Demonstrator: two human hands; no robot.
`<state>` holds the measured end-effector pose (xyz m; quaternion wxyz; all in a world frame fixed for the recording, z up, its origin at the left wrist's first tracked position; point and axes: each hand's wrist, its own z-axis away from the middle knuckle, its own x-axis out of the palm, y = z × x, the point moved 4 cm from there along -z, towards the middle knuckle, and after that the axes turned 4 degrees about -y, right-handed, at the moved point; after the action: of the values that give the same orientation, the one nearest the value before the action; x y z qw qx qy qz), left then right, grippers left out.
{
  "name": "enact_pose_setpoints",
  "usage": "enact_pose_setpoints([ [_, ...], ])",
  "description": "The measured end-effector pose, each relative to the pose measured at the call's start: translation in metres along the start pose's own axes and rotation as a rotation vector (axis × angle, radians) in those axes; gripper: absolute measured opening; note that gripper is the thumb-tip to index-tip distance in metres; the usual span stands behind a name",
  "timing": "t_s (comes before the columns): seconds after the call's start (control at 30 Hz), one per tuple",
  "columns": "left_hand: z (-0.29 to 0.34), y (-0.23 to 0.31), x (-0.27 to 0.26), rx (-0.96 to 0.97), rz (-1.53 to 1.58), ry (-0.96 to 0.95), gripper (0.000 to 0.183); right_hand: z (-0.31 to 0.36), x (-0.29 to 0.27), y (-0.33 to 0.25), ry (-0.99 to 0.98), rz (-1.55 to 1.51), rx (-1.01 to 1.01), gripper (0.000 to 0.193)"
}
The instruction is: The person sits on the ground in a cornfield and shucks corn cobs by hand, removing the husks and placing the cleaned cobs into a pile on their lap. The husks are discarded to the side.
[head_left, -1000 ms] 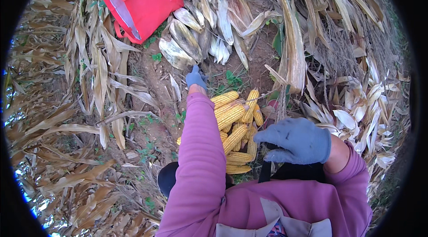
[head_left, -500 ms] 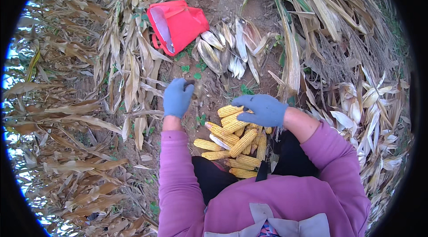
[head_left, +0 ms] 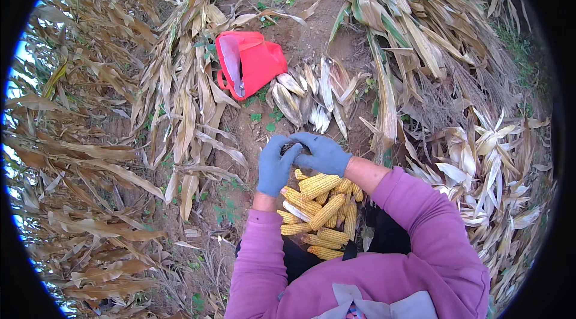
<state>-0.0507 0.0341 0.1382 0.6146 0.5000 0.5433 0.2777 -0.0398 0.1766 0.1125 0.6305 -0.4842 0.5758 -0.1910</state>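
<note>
My left hand (head_left: 275, 168), in a grey-blue glove, is curled with its thumb pointing toward the other hand. My right hand (head_left: 324, 155), gloved alike, meets it at the fingertips, its fingers bent inward. Between them sits something small and dark, mostly hidden by the gloves; its kind cannot be made out. Just below the hands, between my legs, lies a heap of husked yellow corn cobs (head_left: 327, 211). Beyond the hands, several corn ears still in pale dry husks (head_left: 288, 105) rest on the soil.
A red bag (head_left: 257, 62) lies with its mouth gaping, left of the husked ears. Dry corn stalks (head_left: 180, 94) are piled at left, and more stalks (head_left: 414, 31) at far right. Loose pale husks (head_left: 462, 166) cover the ground on my right. Standing dry corn (head_left: 84, 151) fills the left side.
My hands have come together from apart: the left moved right and nearer with a small brownish thing, the right moved left off the cobs. The whole view has shifted slightly.
</note>
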Motion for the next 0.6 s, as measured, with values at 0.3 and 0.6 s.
enact_pose_setpoints([
  [0.3, 0.013, -0.001, 0.016, 0.001, -0.221, -0.171, 0.091, 0.01, -0.043, 0.005, 0.301, -0.442, 0.15, 0.049],
  [0.6, 0.04, 0.03, 0.044, -0.181, -0.239, -0.267, 0.076, 0.051, -0.079, -0.004, 0.398, -0.825, 0.177, 0.038],
])
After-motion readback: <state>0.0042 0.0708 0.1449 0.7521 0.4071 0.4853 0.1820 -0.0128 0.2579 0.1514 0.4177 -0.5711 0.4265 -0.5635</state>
